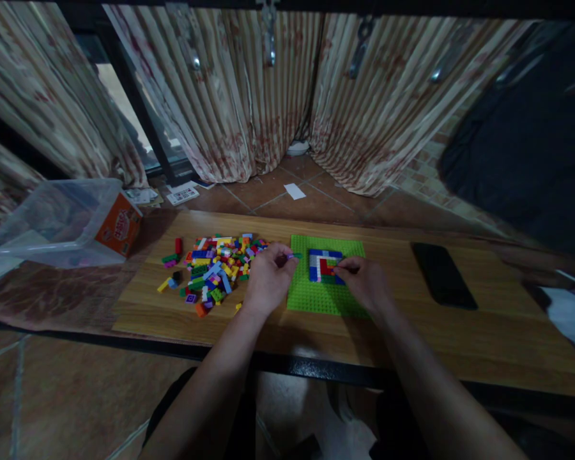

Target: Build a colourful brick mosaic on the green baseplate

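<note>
A green baseplate (316,297) lies on the wooden board, carrying a small flat block build (322,263) of blue, white, red and green bricks. My left hand (267,276) is at the plate's left edge, fingers pinched on a small purple-and-green brick (293,256). My right hand (364,281) rests on the plate with its fingertips pressed against the right side of the build. A pile of loose coloured bricks (218,265) lies just left of my left hand.
A black phone (443,275) lies on the board at the right. A clear plastic bin (52,220) with an orange box (119,225) sits at the far left. Curtains hang behind, above a tiled floor. A dark cloth (531,140) hangs at the right.
</note>
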